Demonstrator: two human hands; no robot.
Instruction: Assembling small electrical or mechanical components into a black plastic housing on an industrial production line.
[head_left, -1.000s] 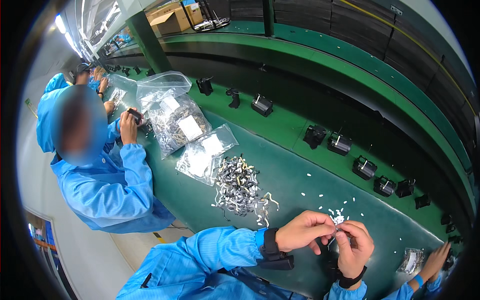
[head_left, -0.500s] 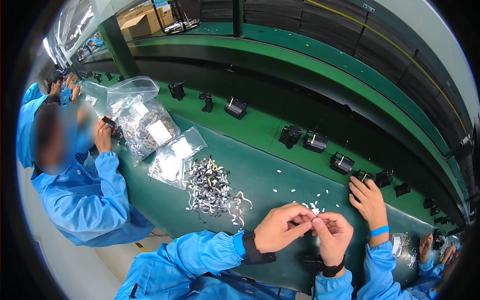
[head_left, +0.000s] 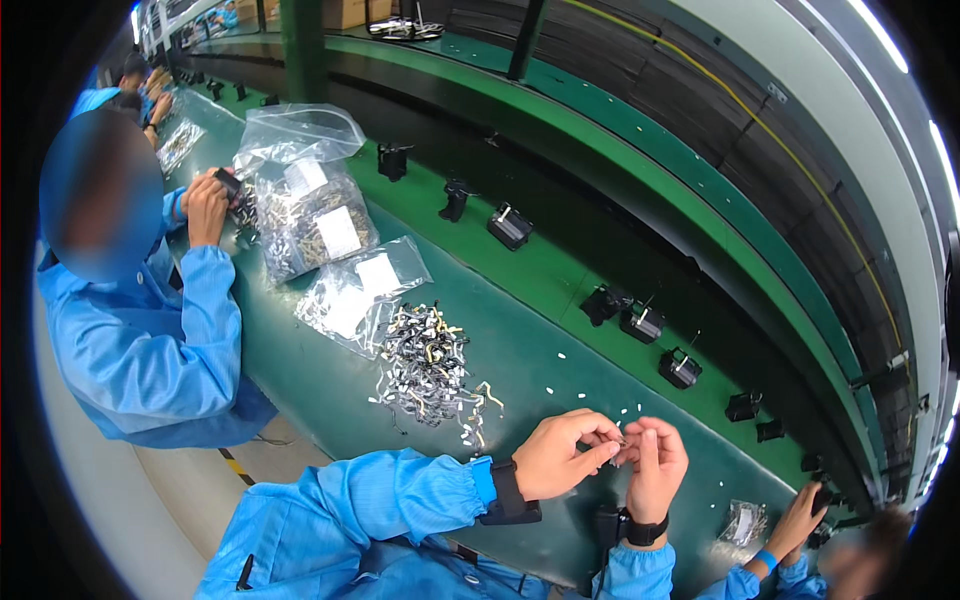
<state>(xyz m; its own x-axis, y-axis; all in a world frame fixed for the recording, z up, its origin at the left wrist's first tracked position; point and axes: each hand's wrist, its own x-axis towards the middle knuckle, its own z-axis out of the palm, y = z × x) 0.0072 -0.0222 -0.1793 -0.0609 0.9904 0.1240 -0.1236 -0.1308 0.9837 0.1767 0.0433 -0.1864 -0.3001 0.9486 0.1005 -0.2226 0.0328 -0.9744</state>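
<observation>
My left hand is closed in a pinch on a tiny dark piece, too small to name, at its fingertips. My right hand is up against those fingertips, its thumb raised and its fingers bent and slightly blurred; whether it grips the piece cannot be seen. To the left of my hands lies a heap of short cables, black, white and yellowish, with small white ends. A few small white bits are scattered on the green table beyond my hands; others are partly hidden behind them.
Clear plastic bags full of cables, with white labels, lie at the left. Black devices stand along a green strip at the far side. One co-worker sits at the left; another's hand holds a black device at the lower right.
The view has shifted to the right. My right fingers have loosened a little from the left ones. The co-worker's hand at the right has left the row with a black device.
</observation>
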